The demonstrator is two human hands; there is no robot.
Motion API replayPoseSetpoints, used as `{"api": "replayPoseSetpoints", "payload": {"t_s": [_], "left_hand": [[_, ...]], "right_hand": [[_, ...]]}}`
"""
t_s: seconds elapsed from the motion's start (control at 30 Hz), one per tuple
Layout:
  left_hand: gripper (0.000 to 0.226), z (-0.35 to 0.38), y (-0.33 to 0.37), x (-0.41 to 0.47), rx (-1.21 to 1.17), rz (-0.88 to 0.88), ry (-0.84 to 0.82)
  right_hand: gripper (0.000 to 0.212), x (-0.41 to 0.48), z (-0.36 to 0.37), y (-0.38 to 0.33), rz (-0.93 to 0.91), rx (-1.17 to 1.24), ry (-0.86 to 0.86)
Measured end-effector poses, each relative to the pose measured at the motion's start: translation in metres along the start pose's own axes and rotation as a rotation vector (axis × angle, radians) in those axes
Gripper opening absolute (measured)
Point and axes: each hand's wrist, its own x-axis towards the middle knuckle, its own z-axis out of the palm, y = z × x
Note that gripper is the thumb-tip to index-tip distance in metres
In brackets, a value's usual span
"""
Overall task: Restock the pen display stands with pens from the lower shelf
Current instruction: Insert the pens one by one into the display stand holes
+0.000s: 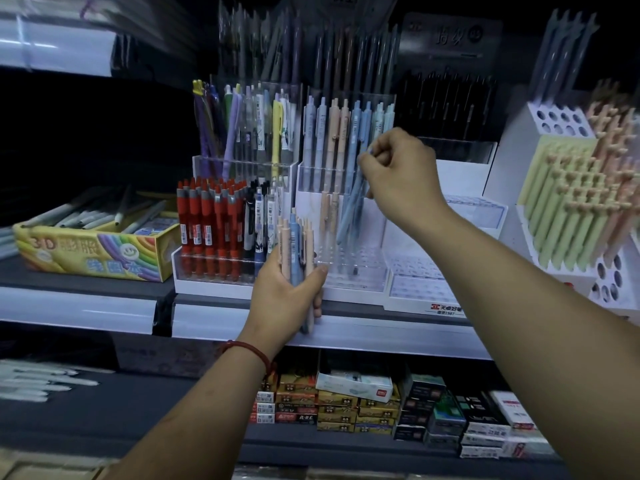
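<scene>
The left hand [287, 292] curls round an upright bundle of slim matte pastel pens [297, 244], peach and light blue, in front of the shelf edge. To its right, the right hand [398, 168] pinches the top of one light-blue pen [351, 206], which is tilted with its lower end inside the clear acrylic tiered stand [356, 284], beside two peach pens [327, 213].

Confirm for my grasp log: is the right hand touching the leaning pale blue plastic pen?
Touching: head view shows right hand pinching the leaning pale blue plastic pen.

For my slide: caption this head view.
Right hand pinches a blue pen in the clear stand; left hand grips spare pens.
</scene>
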Motion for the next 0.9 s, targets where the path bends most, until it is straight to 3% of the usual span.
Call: {"api": "replayPoseSetpoints", "payload": {"t_s": [0.33,0.7,0.9], "left_hand": [[0.017,0.001,0.001,0.0,0.021,0.016,0.011],[0.018,0.001,0.0,-0.001,0.059,0.034,0.011],[0.019,0.001,0.0,0.0,0.065,0.031,0.009]], "right_hand": [[0.013,-0.008,0.02,0.017,-0.004,-0.257,-0.201],[0.034,-0.009,0.024,0.015,0.09,-0.284,-0.194],[0.027,-0.014,0.029,0.012,0.077,-0.273,-0.147]]}}
